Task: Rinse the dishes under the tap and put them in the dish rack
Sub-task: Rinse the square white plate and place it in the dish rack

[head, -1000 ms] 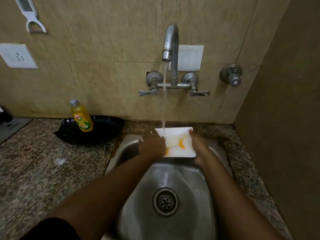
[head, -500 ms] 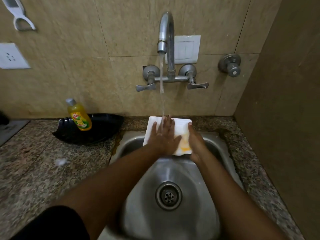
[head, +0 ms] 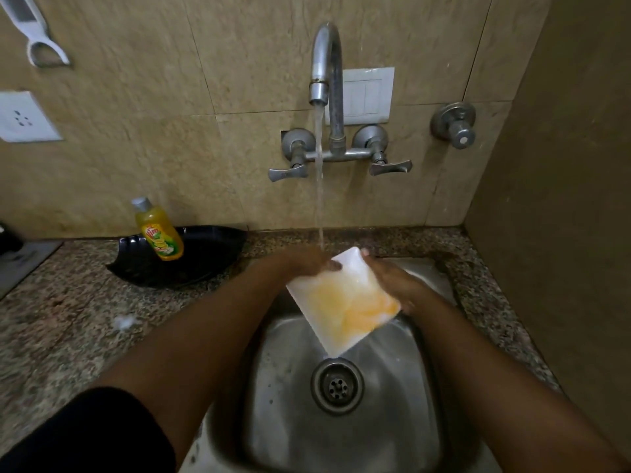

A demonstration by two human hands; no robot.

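Observation:
A white rectangular plate [head: 343,302] with yellow-orange marks is held tilted over the steel sink [head: 403,421], its lower corner pointing toward the drain [head: 337,385]. My left hand [head: 307,262] grips its upper left edge and my right hand [head: 397,285] grips its right edge. Water runs from the tap [head: 324,70] and lands at the plate's upper edge beside my left hand. No dish rack is in sight.
A black dish [head: 191,257] lies on the granite counter [head: 68,319] left of the sink, with a yellow dish-soap bottle [head: 158,230] leaning in it. A small blob of foam [head: 124,322] sits on the counter. A wall closes the right side.
My left hand has come off the plate's face to its upper left edge. The plate has tipped and turned so its stained face shows and one corner points down at the drain.

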